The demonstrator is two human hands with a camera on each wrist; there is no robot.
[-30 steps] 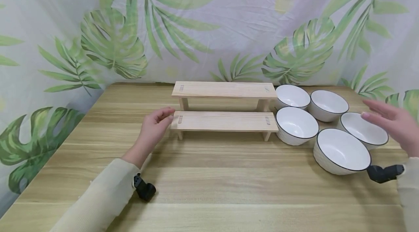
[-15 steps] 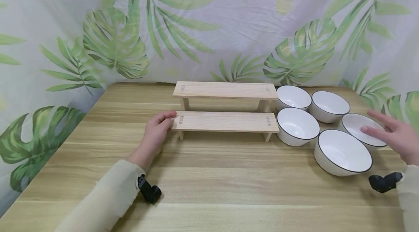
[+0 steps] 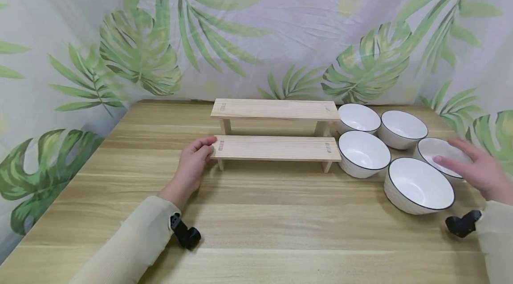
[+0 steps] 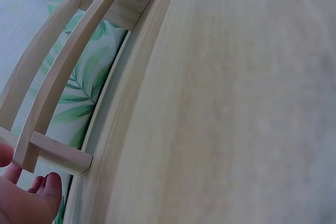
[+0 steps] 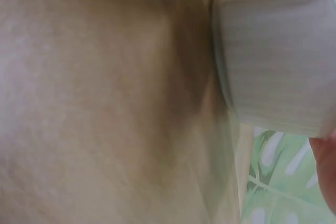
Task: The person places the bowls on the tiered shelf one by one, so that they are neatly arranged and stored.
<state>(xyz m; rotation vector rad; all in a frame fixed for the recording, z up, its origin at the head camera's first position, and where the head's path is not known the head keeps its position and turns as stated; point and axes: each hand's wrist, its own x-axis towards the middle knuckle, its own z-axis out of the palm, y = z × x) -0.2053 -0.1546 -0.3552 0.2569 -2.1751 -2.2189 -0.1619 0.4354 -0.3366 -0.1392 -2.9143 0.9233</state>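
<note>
A two-tier wooden shelf stand (image 3: 276,148) stands at the middle of the table. My left hand (image 3: 191,161) holds the left end of its lower board; in the left wrist view the board's end (image 4: 26,156) lies between the thumb and the fingers. My right hand (image 3: 478,168) hovers with spread fingers over the right-hand white bowl (image 3: 437,152), partly covering it, and holds nothing. Nearest to it in front is a larger white bowl (image 3: 418,186) with a dark rim. The right wrist view is blurred, with a bowl's side (image 5: 278,56) near a fingertip.
More white bowls stand just right of the stand: one in front (image 3: 364,154), one behind it (image 3: 358,118) and one at the back right (image 3: 402,129). The wooden table (image 3: 256,230) ends at a leaf-printed cloth (image 3: 280,30) behind. A black wrist camera (image 3: 185,233) sits on the left sleeve.
My left hand has moved slightly right and taken hold of the lower board's end. My right hand has come down and left over the right-hand bowl. Bowls and stand stay in place.
</note>
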